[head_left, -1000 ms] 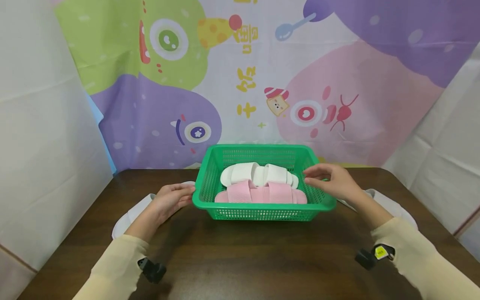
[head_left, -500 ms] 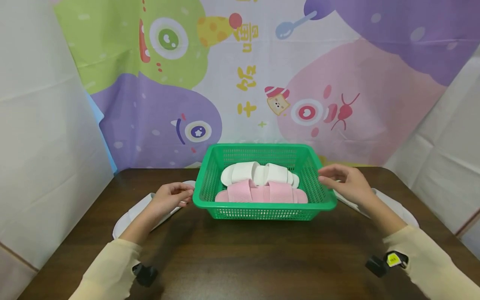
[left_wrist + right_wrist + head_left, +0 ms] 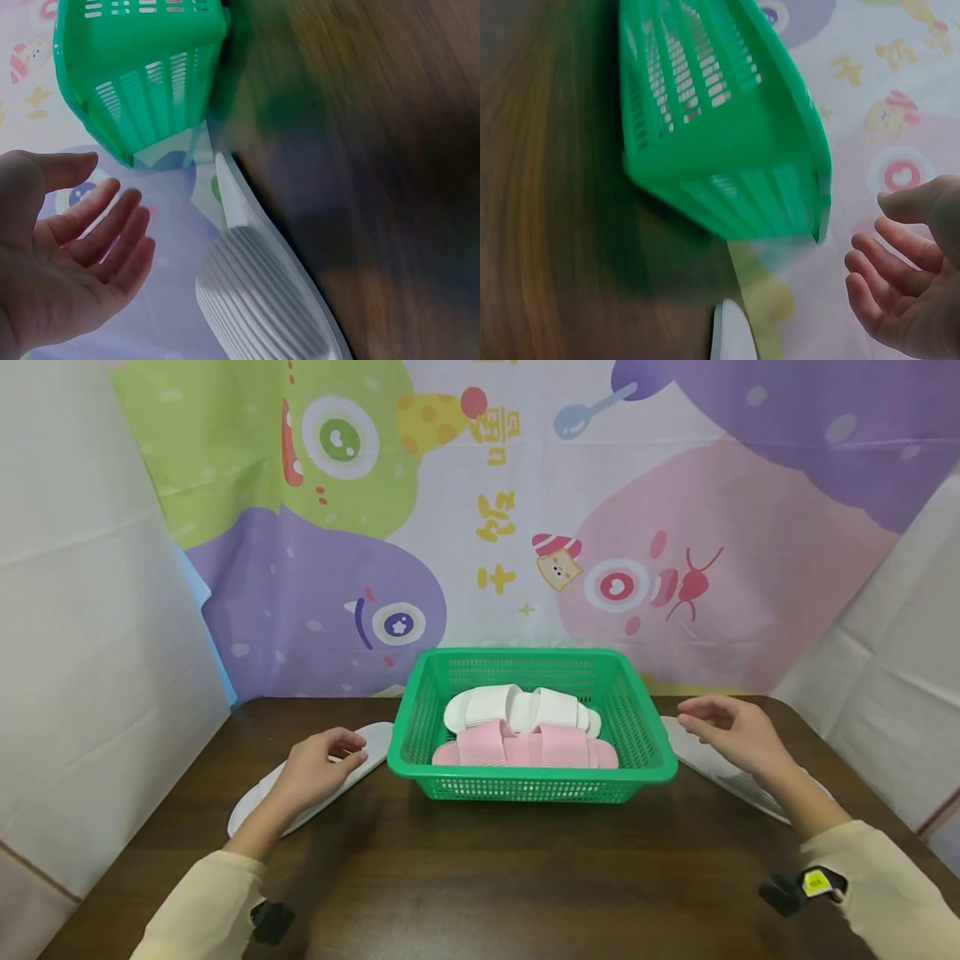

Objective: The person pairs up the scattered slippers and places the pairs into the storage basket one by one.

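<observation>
A green plastic basket [image 3: 525, 788] stands at the middle of the table's far side. Inside it lie a white slipper [image 3: 491, 707] at the back and a pink slipper [image 3: 525, 748] in front, with wide straps facing up. My left hand [image 3: 315, 770] hangs loosely curled over a white slipper [image 3: 377, 739] left of the basket, holding nothing. On the other side, my right hand [image 3: 738, 735] is held over another white slipper [image 3: 693, 752], fingers bent and apart from the basket. Both wrist views show gaps between the hands and the basket [image 3: 150, 75].
The dark wooden table [image 3: 480, 877] extends in front of the basket. Behind it hangs a cartoon-printed cloth [image 3: 510, 510], and pale cloth walls [image 3: 97, 610] close in the left and right sides.
Both hands have drawn away from the basket, the left hand to the left and the right hand to the right. The basket and slippers stay in place.
</observation>
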The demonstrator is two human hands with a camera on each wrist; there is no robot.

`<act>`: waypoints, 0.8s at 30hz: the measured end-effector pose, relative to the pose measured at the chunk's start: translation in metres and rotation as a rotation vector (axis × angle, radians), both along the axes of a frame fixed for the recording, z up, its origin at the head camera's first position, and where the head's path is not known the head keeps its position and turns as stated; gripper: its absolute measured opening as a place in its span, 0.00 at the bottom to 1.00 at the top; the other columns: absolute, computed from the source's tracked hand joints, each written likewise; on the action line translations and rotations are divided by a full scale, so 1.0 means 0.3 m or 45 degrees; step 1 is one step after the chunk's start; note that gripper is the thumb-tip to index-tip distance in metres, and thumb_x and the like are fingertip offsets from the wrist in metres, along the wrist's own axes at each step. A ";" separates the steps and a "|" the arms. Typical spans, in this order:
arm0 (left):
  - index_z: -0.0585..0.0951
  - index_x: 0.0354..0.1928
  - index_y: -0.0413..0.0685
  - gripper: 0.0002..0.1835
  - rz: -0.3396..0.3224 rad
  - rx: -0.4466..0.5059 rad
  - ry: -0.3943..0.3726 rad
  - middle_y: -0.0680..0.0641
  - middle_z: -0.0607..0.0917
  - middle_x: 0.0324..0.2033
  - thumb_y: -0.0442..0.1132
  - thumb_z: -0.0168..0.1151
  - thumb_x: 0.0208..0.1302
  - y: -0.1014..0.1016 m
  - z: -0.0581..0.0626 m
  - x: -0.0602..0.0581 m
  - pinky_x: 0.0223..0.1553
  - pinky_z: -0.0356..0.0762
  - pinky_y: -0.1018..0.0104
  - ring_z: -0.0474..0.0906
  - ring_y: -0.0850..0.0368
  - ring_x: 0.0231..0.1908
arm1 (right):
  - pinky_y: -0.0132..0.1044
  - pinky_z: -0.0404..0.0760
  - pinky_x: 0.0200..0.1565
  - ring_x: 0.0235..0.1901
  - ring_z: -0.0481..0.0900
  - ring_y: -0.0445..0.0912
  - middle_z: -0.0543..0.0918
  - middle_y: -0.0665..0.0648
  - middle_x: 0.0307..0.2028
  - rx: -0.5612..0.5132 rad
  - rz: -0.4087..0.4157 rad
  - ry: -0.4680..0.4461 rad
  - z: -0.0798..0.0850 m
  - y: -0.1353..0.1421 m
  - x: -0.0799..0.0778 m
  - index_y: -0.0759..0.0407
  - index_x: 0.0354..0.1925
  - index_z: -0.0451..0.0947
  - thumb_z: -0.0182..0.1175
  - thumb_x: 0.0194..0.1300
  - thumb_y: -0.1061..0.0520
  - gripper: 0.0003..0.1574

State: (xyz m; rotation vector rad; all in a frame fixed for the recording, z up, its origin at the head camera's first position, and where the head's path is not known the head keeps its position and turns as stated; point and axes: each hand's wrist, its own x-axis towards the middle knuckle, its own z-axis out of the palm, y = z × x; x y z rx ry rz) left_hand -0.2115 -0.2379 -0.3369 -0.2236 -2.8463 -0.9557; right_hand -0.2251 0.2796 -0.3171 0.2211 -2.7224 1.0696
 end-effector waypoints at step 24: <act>0.67 0.61 0.29 0.41 0.077 -0.311 -0.118 0.24 0.70 0.59 0.51 0.69 0.54 -0.136 -0.062 -0.022 0.55 0.67 0.33 0.65 0.25 0.58 | 0.42 0.78 0.42 0.51 0.77 0.66 0.79 0.75 0.53 0.316 -0.050 -0.167 -0.062 0.228 -0.025 0.71 0.56 0.72 0.57 0.67 0.44 0.33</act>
